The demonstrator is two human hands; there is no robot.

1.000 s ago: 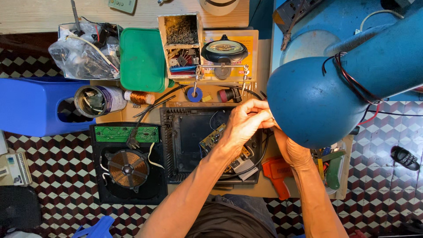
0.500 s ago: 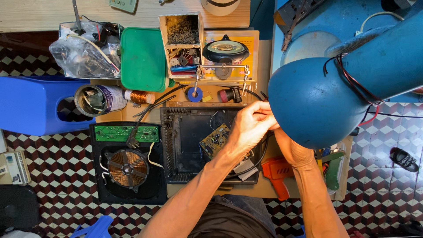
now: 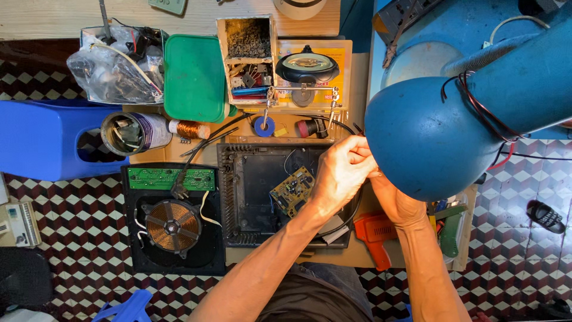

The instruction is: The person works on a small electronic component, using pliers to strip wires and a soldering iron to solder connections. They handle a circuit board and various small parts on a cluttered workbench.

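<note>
**Both hands meet beside the lamp, over the open appliance casing**

Your left hand [image 3: 342, 173] is curled into a loose fist above the right edge of the black open casing [image 3: 253, 191], fingers folded in towards the thumb. Whether those fingers pinch anything you cannot tell; whatever lies between them is hidden. Your right hand [image 3: 396, 200] comes up from below and touches the left one, but the blue lamp shade [image 3: 429, 137] covers its fingers, so its grip cannot be told either.

Just left of your left wrist, a small green and yellow circuit board [image 3: 292, 191] lies tilted inside the casing. A black cable [image 3: 351, 214] loops around the casing's right side under your forearm.

To the left, a second black housing holds a copper coil [image 3: 173, 225] and a long green board [image 3: 171, 178]. Near your right forearm an orange tool [image 3: 375, 234] rests on the surface [image 3: 351, 257].

Behind the casing stand a green lid [image 3: 195, 77], a small box of parts [image 3: 249, 53], a magnifier on a clip stand [image 3: 307, 67] and a tin can [image 3: 134, 132] lying on its side.
</note>
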